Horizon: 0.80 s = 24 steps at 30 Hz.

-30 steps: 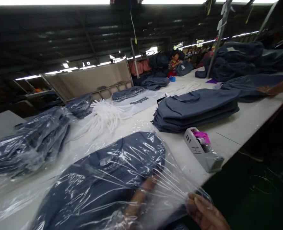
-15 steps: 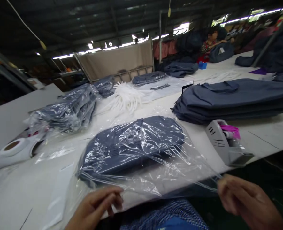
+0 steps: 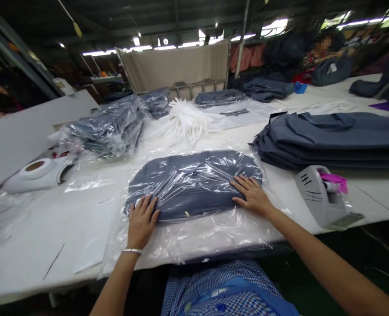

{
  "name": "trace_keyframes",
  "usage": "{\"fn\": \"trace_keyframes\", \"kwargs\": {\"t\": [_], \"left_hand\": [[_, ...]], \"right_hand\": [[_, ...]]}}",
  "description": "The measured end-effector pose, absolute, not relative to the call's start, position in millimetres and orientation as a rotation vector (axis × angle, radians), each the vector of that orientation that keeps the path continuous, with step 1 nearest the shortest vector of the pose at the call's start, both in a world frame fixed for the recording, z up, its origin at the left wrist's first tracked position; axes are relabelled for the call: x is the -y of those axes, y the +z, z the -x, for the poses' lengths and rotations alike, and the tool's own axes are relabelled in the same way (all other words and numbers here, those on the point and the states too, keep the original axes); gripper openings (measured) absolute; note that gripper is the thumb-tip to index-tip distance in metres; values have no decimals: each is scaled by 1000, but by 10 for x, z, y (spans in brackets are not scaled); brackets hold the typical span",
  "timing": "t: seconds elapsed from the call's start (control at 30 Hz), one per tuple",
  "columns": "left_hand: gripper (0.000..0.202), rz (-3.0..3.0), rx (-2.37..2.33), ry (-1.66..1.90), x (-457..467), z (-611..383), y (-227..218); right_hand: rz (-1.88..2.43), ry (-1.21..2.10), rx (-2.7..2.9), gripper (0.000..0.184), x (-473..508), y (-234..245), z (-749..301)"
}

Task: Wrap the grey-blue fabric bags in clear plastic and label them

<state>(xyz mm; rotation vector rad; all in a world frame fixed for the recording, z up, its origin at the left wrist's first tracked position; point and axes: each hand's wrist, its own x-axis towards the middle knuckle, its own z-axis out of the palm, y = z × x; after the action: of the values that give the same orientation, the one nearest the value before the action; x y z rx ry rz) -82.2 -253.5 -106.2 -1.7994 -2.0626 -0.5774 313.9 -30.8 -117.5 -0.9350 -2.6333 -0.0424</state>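
Observation:
A folded dark blue garment lies inside a clear plastic bag on the white table right in front of me. My left hand rests flat with fingers spread on the bag's near left corner, against the garment's edge. My right hand presses flat on the garment's near right corner through the plastic. Both hands are open and hold nothing.
A grey tape dispenser with pink tape stands at the right. Behind it lies a stack of folded blue garments. Bagged garments pile up at the back left beside white hangers. A white tape roll holder sits far left. A person works far back.
My hands let go of the bag's open edge and moved forward onto the bagged garment, now lying flat on it. The view has swung left and down.

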Motion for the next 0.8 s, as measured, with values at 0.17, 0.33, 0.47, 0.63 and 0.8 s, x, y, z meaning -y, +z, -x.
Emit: {"fn": "trace_keyframes", "kwargs": {"t": [0.17,0.33,0.47,0.63,0.8], "left_hand": [[53,1751,1949,-816,2928,382,-773],[43,2131,1910,-567,3216,-102,-981],[36,2055,2087,-574,3247,-161,-1267],[38,1770,2260,-599,3373,10,-1407],[19,1921,2175,-464,3426,143,-1339]], "right_hand": [[745,133,2439,46,983,-886,-3169],[453,445,2616,50,1698,-1018,-3149],[690,435,2582,38,1677,-1324,-3061],[635,291,2604,25,1496,-1228,-3050],[791,23,2247,21,1061,-472,-2934]]}}
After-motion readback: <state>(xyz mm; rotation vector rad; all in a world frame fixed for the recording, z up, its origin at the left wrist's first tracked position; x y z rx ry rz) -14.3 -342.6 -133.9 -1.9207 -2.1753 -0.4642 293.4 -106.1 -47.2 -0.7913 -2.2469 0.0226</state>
